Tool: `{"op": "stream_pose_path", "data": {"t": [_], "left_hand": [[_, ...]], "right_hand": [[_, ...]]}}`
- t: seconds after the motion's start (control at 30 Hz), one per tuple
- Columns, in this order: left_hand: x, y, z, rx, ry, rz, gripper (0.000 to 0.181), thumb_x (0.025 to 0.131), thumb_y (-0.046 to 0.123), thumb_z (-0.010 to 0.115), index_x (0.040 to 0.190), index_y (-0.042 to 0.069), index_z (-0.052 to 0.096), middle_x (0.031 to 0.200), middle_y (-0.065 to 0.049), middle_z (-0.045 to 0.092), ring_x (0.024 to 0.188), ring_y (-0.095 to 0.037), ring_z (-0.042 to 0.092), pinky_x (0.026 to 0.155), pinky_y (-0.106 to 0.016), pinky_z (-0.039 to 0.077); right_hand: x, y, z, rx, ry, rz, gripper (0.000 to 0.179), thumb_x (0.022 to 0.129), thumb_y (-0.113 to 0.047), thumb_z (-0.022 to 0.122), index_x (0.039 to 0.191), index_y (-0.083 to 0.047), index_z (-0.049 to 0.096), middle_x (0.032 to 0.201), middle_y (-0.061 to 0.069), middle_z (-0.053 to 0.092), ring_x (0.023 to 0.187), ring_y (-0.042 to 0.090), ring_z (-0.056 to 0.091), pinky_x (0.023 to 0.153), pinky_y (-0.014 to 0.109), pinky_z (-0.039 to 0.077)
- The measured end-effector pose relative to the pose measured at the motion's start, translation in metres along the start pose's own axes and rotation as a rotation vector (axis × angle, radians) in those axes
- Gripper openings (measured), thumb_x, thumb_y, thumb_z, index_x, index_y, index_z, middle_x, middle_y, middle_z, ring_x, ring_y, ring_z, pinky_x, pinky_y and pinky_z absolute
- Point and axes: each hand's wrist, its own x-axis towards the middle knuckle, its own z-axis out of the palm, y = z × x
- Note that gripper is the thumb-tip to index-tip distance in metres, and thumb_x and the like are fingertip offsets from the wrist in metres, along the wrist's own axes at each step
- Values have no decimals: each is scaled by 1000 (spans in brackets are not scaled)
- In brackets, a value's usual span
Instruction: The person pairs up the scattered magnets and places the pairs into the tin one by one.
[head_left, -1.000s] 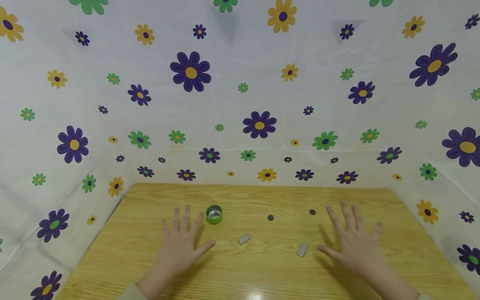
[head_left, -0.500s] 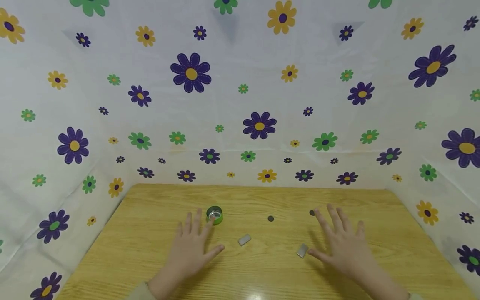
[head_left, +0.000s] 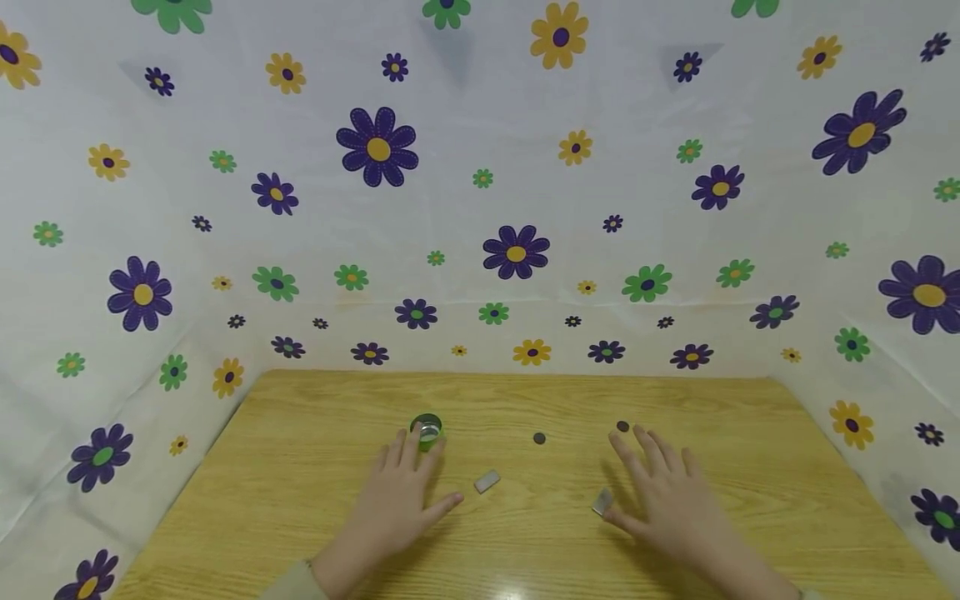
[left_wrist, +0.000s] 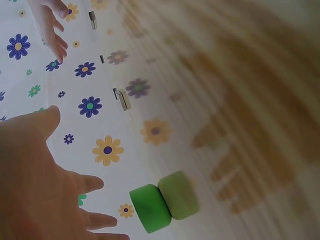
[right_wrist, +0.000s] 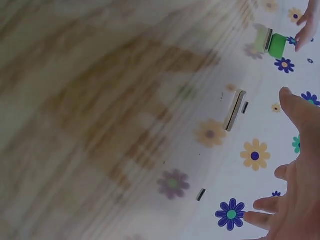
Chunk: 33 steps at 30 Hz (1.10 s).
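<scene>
My left hand [head_left: 395, 502] hovers over the left of the table with its fingers spread, holding nothing. Beyond its fingertips stands a small round green tin [left_wrist: 151, 209] with a shiny metal inside; in the head view the fingers partly cover it. My right hand [head_left: 675, 502] is likewise spread and holds nothing. Its thumb overlaps the edge of a small grey rectangular block [head_left: 601, 501] in the head view; whether they touch, I cannot tell. A second grey block [head_left: 487, 482] lies between the hands. Two thin dark discs, a left disc [head_left: 539, 438] and a right disc [head_left: 622, 426], lie farther back.
The glossy wooden table [head_left: 525, 542] reflects the hands and the tin in both wrist views. A white cloth [head_left: 315, 233] printed with flowers rises behind the table and along both its sides.
Both hands have moved inward, the left one rightward and the right one leftward, and sit slightly lower in the view. The tin, blocks and discs have stayed in place on the table.
</scene>
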Motion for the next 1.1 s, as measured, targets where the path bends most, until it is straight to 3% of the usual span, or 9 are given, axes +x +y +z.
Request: {"op": "stream_pose_path", "data": {"t": [0.27,0.53,0.77,1.1], "left_hand": [[7,5,4,12,40,60,79,102,64,58,160,12,47,160,-28,43,149,-49,43,123,-61,40],[14,9,5,-22,63,122,70,102,58,62,149,5,58,139,-21,59,134,-39,58,116,-54,50],[19,11,6,-52,52,121,59,100,50,71,137,5,66,131,-16,64,122,-32,65,105,-48,57],[30,10,12,-177,-1,107,46,97,42,77,129,9,71,127,-7,72,117,-27,70,99,-47,60]], "right_hand": [[-5,-5,1,143,-28,-2,98,90,-66,74,162,-9,38,156,31,48,130,53,59,105,67,53],[-6,-8,1,242,-74,43,92,92,-63,74,159,-7,45,151,30,53,131,52,59,102,67,54],[-3,-7,1,353,-134,116,83,97,-61,69,156,-5,50,148,27,56,135,51,56,104,68,52],[2,2,9,528,-156,193,66,98,-51,73,143,-3,62,130,15,67,117,33,66,97,55,59]]}}
